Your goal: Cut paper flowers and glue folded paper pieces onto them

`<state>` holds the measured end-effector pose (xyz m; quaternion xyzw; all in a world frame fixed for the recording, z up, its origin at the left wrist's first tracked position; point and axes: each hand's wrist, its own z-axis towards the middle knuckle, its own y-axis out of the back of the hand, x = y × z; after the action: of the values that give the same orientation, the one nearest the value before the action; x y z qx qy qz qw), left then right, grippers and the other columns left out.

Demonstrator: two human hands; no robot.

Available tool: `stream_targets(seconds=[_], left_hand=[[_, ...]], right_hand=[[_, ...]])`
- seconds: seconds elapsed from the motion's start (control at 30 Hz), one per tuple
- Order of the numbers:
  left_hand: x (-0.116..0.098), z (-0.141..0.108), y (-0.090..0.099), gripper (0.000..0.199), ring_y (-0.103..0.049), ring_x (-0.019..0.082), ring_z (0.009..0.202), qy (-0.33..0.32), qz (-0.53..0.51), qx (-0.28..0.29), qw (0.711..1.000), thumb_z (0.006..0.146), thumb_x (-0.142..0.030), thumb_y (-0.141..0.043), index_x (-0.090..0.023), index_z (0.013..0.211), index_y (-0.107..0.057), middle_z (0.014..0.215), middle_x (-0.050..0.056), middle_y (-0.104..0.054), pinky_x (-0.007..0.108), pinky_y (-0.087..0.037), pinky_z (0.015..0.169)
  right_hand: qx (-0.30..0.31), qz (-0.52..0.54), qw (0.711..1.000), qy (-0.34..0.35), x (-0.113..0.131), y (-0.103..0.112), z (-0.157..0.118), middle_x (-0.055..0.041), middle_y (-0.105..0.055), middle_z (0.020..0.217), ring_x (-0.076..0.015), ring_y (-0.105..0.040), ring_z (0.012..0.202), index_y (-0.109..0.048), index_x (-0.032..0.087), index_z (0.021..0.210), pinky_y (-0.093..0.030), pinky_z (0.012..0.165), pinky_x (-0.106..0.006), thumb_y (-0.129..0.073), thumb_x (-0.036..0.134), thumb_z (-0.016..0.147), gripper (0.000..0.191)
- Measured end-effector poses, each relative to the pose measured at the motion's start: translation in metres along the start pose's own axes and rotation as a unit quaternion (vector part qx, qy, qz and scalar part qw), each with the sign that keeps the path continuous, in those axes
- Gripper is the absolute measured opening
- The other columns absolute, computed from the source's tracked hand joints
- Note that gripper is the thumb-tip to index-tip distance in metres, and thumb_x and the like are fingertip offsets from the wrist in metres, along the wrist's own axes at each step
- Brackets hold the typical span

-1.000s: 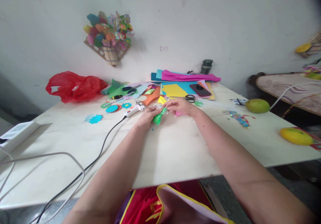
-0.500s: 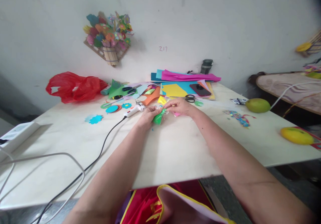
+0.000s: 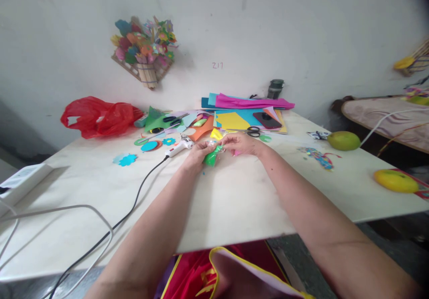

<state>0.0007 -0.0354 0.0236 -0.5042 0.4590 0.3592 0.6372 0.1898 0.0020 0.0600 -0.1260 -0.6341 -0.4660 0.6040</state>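
My left hand (image 3: 197, 156) is closed on a small clear plastic packet with something bright green (image 3: 210, 159) inside. My right hand (image 3: 240, 144) is at the packet's upper right edge, fingers pinched together and touching the plastic; whether they grip the wrapper or a bit of its contents is too small to tell. Just behind the hands lies a yellow piece (image 3: 216, 133). A pink piece (image 3: 236, 153) shows under the right hand. To the left of my left hand rests a white glue gun (image 3: 180, 146) with a black cord.
Scissors (image 3: 254, 132) lie behind my right hand, and a phone (image 3: 267, 120) sits on coloured sheets (image 3: 233, 121). Blue flower cutouts (image 3: 128, 159), a red plastic bag (image 3: 100, 116) and a power strip (image 3: 25, 180) are on the left. Two mangoes, one greenish (image 3: 344, 141), one yellow (image 3: 395, 180), stand right.
The fingers of my right hand have shifted slightly right at the packet's edge. My left hand keeps its hold in the same place.
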Motion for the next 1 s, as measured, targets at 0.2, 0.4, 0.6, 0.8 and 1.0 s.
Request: stream_targets(seconds=[0.2,0.4,0.6,0.8,1.0], left_hand=[[0.002,0.002,0.003,0.034,-0.058,0.011,0.051,-0.001,-0.001,0.002,1.000,0.057,-0.035,-0.082,-0.012,0.070,-0.061,0.065,0.004,-0.065,0.022,-0.046,0.050],[0.001,0.002,0.003,0.032,-0.057,0.011,0.051,0.004,-0.010,0.001,1.000,0.060,-0.035,-0.081,-0.012,0.070,-0.061,0.064,0.003,-0.064,0.023,-0.047,0.051],[0.005,0.005,0.009,0.031,-0.057,0.011,0.051,-0.010,-0.021,0.009,1.000,0.060,-0.033,-0.081,-0.012,0.072,-0.062,0.064,0.003,-0.063,0.022,-0.045,0.049],[0.005,0.005,0.009,0.031,-0.057,0.011,0.051,-0.008,-0.017,0.017,1.000,0.062,-0.033,-0.080,-0.012,0.076,-0.063,0.063,0.002,-0.062,0.022,-0.045,0.050],[0.003,0.006,0.012,0.035,-0.059,0.012,0.051,-0.010,-0.033,-0.007,0.999,0.058,-0.033,-0.082,-0.012,0.073,-0.060,0.065,0.003,-0.065,0.023,-0.045,0.050]], right_hand=[[-0.002,0.018,1.000,-0.009,-0.002,0.001,0.000,-0.0015,-0.068,0.074,-0.0078,-0.057,0.051,-0.068,0.014,0.089,-0.048,0.050,-0.021,-0.071,0.031,0.067,0.028],[-0.042,0.029,0.999,0.015,-0.005,-0.002,0.003,-0.0008,-0.066,0.065,-0.0105,-0.058,0.054,-0.071,0.014,0.081,-0.047,0.048,-0.021,-0.071,0.032,0.065,0.024],[-0.032,0.057,0.998,0.025,-0.005,-0.008,0.005,-0.0022,-0.068,0.086,-0.0054,-0.051,0.050,-0.067,0.016,0.081,-0.044,0.043,-0.017,-0.069,0.029,0.067,0.019],[0.003,0.083,0.996,0.008,0.004,-0.010,0.000,-0.0061,-0.061,0.117,-0.0049,-0.054,0.057,-0.063,0.015,0.075,-0.043,0.044,-0.017,-0.070,0.029,0.069,0.017],[0.024,0.184,0.983,-0.013,-0.009,-0.002,-0.001,-0.0065,-0.063,0.112,-0.0041,-0.051,0.053,-0.065,0.017,0.085,-0.045,0.047,-0.019,-0.069,0.035,0.073,0.022]])
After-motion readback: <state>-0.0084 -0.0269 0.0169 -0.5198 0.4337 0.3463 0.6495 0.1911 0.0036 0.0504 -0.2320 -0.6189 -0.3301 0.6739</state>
